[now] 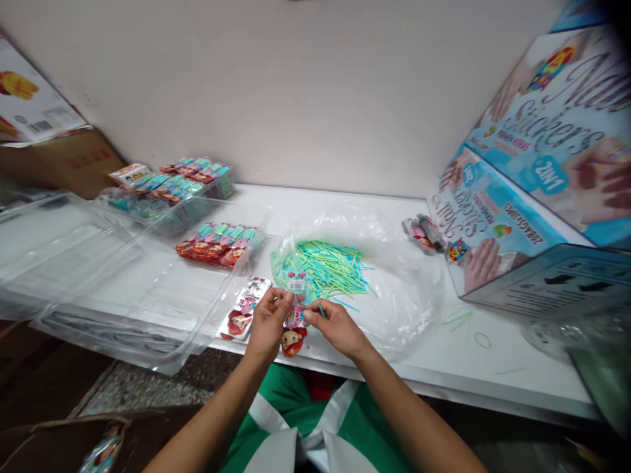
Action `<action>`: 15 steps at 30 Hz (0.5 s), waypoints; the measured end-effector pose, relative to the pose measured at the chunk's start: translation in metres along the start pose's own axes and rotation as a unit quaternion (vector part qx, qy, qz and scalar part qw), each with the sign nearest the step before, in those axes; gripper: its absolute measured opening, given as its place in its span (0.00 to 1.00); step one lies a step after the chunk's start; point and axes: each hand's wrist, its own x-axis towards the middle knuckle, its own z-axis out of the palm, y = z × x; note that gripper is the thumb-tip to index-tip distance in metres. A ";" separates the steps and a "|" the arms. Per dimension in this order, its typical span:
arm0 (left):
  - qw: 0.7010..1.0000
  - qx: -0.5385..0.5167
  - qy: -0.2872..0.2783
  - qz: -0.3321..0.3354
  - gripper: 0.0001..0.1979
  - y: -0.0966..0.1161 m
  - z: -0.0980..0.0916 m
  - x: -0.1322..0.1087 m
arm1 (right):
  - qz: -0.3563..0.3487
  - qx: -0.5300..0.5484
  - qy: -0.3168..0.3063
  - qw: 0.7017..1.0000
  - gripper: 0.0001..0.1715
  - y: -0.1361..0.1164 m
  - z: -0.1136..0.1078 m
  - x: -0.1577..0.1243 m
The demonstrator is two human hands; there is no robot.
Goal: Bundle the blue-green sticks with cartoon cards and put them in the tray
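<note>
Near the table's front edge, my left hand (270,323) pinches a small printed packet (294,338) with a red-haired character at its lower end and a barcode near its top. My right hand (335,326) is beside it, fingers closed on a thin blue stick (322,309), fingertips at the packet's right side. Just beyond both hands, a heap of green and blue sticks (330,266) lies on a clear plastic bag (399,309). Left of my left hand is a stack of flat printed cards (241,318) with the same character.
Clear plastic trays (142,289) overhang the left front edge. Several filled packs (217,244) stand behind them, with more packs (192,174) further back. Blue-and-white boxes (497,217) line the right side. A rubber band (482,339) and small packets (422,233) lie nearby.
</note>
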 end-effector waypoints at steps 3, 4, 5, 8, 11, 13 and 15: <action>0.997 -0.026 -0.042 -0.060 0.15 -0.002 0.009 0.001 | -0.017 -0.006 -0.011 1.000 0.15 0.006 -0.005 -0.001; 0.993 -0.027 -0.062 -0.094 0.16 -0.002 0.010 0.003 | -0.014 -0.012 -0.014 1.000 0.14 0.008 -0.008 -0.003; 0.988 -0.027 -0.078 -0.128 0.17 -0.003 0.011 0.006 | -0.011 -0.017 -0.019 1.000 0.14 0.010 -0.011 -0.006; 0.980 -0.022 -0.077 -0.183 0.19 -0.009 0.013 0.015 | -0.008 -0.046 -0.029 0.998 0.14 0.013 -0.022 -0.013; 0.982 0.005 -0.053 -0.184 0.18 -0.019 0.014 0.023 | 0.003 -0.115 -0.048 0.992 0.15 0.013 -0.042 -0.013; 0.981 0.027 -0.052 -0.185 0.15 -0.026 0.015 0.025 | 0.016 -0.189 -0.033 0.981 0.16 0.012 -0.063 -0.003; 0.981 0.037 -0.050 -0.185 0.13 -0.030 0.017 0.026 | 0.037 -0.268 0.021 0.962 0.15 0.014 -0.087 0.016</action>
